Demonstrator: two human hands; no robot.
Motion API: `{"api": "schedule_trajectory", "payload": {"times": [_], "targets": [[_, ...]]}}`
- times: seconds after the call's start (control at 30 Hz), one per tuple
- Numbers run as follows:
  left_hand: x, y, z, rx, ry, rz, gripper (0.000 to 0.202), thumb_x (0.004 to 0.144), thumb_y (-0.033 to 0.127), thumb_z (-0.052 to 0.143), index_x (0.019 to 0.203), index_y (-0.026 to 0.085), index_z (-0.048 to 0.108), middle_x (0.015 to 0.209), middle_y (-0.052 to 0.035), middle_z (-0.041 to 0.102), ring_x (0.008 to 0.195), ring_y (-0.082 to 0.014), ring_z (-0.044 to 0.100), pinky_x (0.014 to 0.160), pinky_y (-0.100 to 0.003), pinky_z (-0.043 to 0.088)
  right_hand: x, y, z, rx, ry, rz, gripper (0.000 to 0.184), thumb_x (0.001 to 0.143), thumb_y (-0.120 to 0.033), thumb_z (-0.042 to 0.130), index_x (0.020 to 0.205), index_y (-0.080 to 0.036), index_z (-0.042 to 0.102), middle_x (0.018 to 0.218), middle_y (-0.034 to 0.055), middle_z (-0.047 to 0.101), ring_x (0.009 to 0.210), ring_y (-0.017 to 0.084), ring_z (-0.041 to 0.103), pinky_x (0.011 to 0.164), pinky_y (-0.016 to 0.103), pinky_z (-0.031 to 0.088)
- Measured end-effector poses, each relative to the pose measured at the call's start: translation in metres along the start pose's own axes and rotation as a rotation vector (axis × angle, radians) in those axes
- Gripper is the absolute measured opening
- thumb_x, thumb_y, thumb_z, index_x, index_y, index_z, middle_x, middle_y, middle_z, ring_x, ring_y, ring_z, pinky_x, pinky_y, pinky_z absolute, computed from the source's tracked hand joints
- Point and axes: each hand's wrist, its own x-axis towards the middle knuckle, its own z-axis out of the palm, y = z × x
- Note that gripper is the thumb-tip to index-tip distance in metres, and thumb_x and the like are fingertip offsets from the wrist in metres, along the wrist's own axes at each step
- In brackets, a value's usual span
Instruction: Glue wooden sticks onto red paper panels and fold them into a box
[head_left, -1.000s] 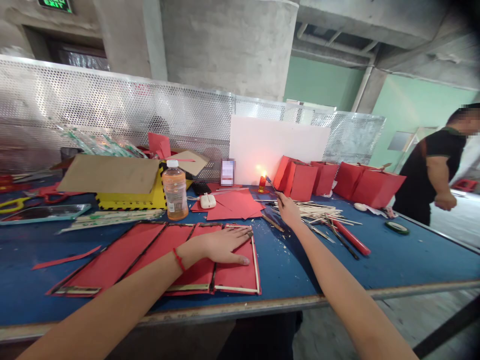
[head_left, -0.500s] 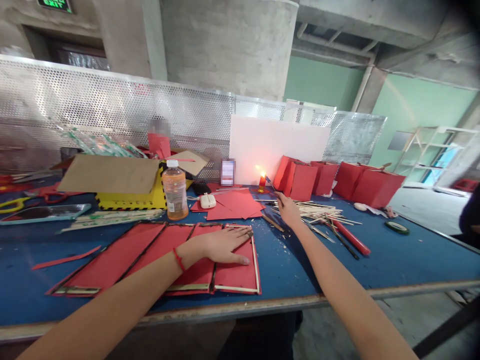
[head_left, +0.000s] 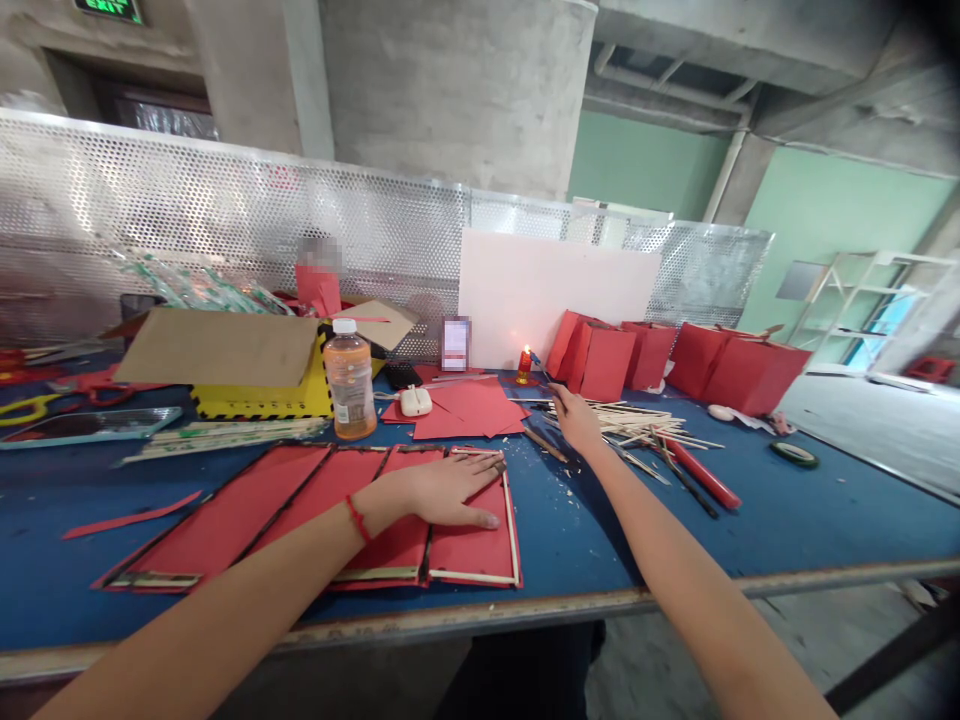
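Note:
My left hand (head_left: pixel 457 490) lies flat with fingers spread on the right-hand panel of a red paper sheet (head_left: pixel 292 500). Thin sticks, some pale and some dark, run along the sheet's edges and folds. My right hand (head_left: pixel 577 420) reaches forward, its fingers closed on a thin stick-like tool (head_left: pixel 541 365) with a dark bluish tip. That tip is at the flame of a small red candle (head_left: pixel 525 368); whether they touch I cannot tell. Beneath my right hand lies a pile of pale wooden sticks (head_left: pixel 645 420).
A drink bottle (head_left: pixel 349 385) and a yellow-black cardboard box (head_left: pixel 255 370) stand left of centre. Behind the loose red paper (head_left: pixel 472 405) a phone (head_left: pixel 455 345) leans upright. Folded red paper boxes (head_left: pixel 739 365), a red cylinder (head_left: pixel 703 475) and a tape roll (head_left: pixel 793 455) are at the right.
The glow around the candle flame has become smaller. Both hands keep almost the same place. A dark shape at the right edge has gone out of view.

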Motion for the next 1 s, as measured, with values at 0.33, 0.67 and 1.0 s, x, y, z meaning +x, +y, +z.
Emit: {"api": "schedule_trajectory", "payload": {"times": [0.33, 0.67, 1.0], "targets": [[-0.004, -0.007, -0.015, -0.015, -0.068, 0.017, 0.092, 0.085, 0.069, 0.045, 0.153, 0.011, 0.023, 0.161, -0.0163, 0.015, 0.149, -0.0292, 0.016, 0.12, -0.038, 0.018, 0.005, -0.004, -0.015, 0.195, 0.176, -0.013, 0.035, 0.098, -0.035, 0.036, 0.121, -0.021, 0.059, 0.113, 0.0094, 0.069, 0.103, 0.024, 0.061, 0.088, 0.036, 0.047], [-0.03, -0.047, -0.051, 0.004, -0.107, -0.292, 0.055, 0.065, 0.057, 0.072, 0.098, 0.014, 0.064, 0.102, -0.0104, 0.067, 0.088, -0.0239, 0.061, 0.07, -0.028, 0.045, 0.018, -0.024, -0.062, 1.104, 0.712, 0.245, 0.047, 0.087, -0.063, 0.046, 0.064, -0.022, 0.044, 0.046, -0.0084, 0.038, 0.037, 0.008, 0.036, 0.037, 0.021, 0.031], [-0.028, -0.055, -0.044, -0.131, -0.191, -0.328, 0.048, 0.059, 0.06, 0.072, 0.069, 0.016, 0.056, 0.064, -0.0003, 0.056, 0.056, -0.0133, 0.046, 0.05, -0.026, 0.031, 0.005, -0.058, -0.039, 1.359, 0.151, 0.288, 0.053, 0.074, -0.066, 0.064, 0.054, -0.02, 0.047, 0.03, -0.0089, 0.035, 0.026, 0.004, 0.029, 0.028, 0.017, 0.021]]}}
